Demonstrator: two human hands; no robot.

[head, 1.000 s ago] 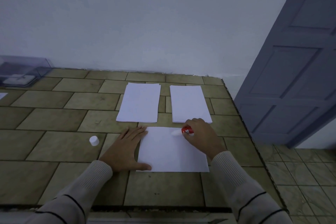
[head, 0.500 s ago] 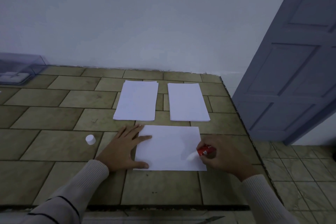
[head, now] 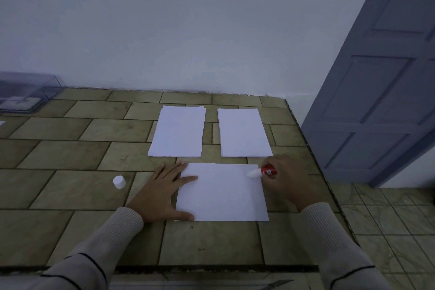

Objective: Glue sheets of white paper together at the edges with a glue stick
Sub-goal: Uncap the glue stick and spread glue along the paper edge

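Observation:
A white sheet of paper (head: pixel 223 195) lies flat on the tiled counter in front of me. My left hand (head: pixel 162 193) rests flat on its left edge, fingers spread, pressing it down. My right hand (head: pixel 284 179) grips a red glue stick (head: pixel 267 170) whose white tip touches the sheet near its upper right corner. Two stacks of white paper lie behind the sheet: a left stack (head: pixel 179 130) and a right stack (head: pixel 242 133). The glue stick's white cap (head: pixel 119 181) stands on the counter left of my left hand.
The tiled counter (head: pixel 70 155) ends at a right edge close to my right hand, with a tiled floor below. A clear plastic box (head: pixel 26 94) sits at the far left by the wall. A grey-blue door (head: pixel 381 92) stands to the right.
My right hand has moved the glue stick from the sheet's top edge down its right side and back up to the upper right corner. My left hand stayed on the left edge.

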